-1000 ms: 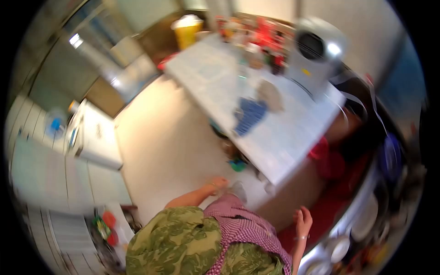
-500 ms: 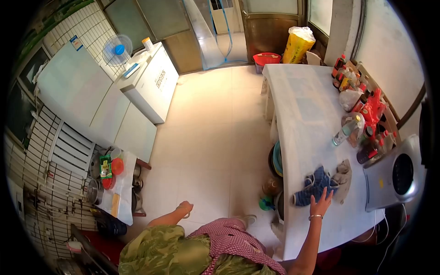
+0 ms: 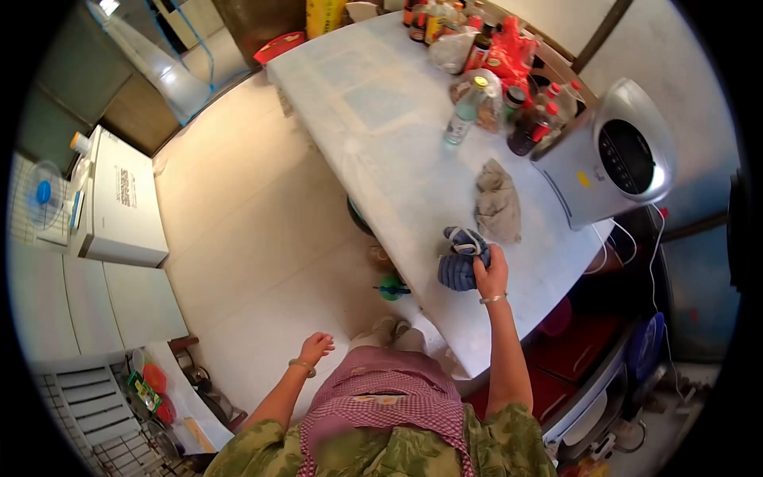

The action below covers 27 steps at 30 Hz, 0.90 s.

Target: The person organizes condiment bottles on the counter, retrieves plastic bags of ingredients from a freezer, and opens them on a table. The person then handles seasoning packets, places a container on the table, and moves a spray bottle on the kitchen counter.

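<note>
My right hand [image 3: 493, 274] is closed on a bunched blue cloth item [image 3: 458, 270] with pale ties, at the near part of the white table [image 3: 381, 151]. Just beyond it lies a crumpled grey-beige cloth [image 3: 498, 203], apart from my fingers. My left hand [image 3: 316, 347] hangs over the floor to the left of my body, its fingers curled, with nothing seen in it.
A clear bottle [image 3: 465, 115] with a yellow cap stands near dark sauce bottles and a red bag [image 3: 509, 56]. At the table's right end is a silver appliance [image 3: 608, 159] with cords. A white chest [image 3: 127, 199] stands far left.
My right hand has closed on the blue cloth, which is now more bunched and apart from the grey-beige one. The view has turned toward the table. My left hand's fingers remain curled.
</note>
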Available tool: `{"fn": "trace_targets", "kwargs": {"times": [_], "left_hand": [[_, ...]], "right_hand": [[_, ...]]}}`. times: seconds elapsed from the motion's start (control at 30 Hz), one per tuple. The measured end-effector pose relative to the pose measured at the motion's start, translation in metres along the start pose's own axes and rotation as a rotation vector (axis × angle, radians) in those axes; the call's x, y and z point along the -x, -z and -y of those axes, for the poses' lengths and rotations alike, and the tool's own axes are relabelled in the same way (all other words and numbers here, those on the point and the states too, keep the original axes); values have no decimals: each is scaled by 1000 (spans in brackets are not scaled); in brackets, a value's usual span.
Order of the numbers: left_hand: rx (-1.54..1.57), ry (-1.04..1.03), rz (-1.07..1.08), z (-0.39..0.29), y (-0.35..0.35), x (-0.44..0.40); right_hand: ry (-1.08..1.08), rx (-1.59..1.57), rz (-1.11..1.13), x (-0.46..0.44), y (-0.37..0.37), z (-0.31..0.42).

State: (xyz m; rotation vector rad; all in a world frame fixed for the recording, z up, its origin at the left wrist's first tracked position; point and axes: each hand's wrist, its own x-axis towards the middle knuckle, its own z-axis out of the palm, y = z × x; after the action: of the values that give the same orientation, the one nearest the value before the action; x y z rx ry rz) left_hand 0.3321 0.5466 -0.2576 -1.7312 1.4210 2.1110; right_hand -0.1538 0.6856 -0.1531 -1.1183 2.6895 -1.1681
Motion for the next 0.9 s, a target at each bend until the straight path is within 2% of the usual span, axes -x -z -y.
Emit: {"fn": "trace_targets", "kwargs": {"times": [0.07, 0.17, 0.2, 0.3, 0.37, 0.4, 0.5, 0.57, 0.6, 0.63, 0.67, 0.7, 0.73, 0.83, 0.9], "left_hand": [[16, 62, -81, 43, 23, -3], [8, 269, -239, 128, 67, 8], [11, 365, -285, 147, 80, 22], [33, 600, -370, 178, 100, 72], [57, 680, -394, 185, 100, 98], [69, 688, -384, 187, 97, 105], [174, 640, -340, 184, 96, 102], [17, 475, -267, 169, 100, 97], [-37, 395, -250, 166, 103, 100], [15, 420, -276, 174, 103, 111], [67, 444, -305, 185, 104, 120], [222, 561, -340, 201, 108, 110], [375, 675, -394, 212, 112, 102], [537, 709, -446, 235, 133, 109], [587, 729, -465, 242, 159, 106]], "right_hand": [[-77, -41, 66, -1, 30, 6], [-109, 139, 193, -2, 55, -12], [-289, 232, 378, -14, 67, -6], [79, 352, -130, -39, 41, -36], [48, 278, -68, -68, 20, -45], [27, 245, -38, -76, 12, -48], [-74, 585, 86, -78, -24, -56], [-195, 474, 164, -83, 2, -2], [-52, 470, 57, -76, -27, -49], [-12, 478, 117, -67, -10, -11], [31, 472, 70, -57, -30, -67], [-68, 485, 145, -51, -4, 3], [19, 531, 52, -48, -27, -65], [-18, 555, 107, -47, -26, -51], [-173, 675, 188, -50, -35, -54]]}}
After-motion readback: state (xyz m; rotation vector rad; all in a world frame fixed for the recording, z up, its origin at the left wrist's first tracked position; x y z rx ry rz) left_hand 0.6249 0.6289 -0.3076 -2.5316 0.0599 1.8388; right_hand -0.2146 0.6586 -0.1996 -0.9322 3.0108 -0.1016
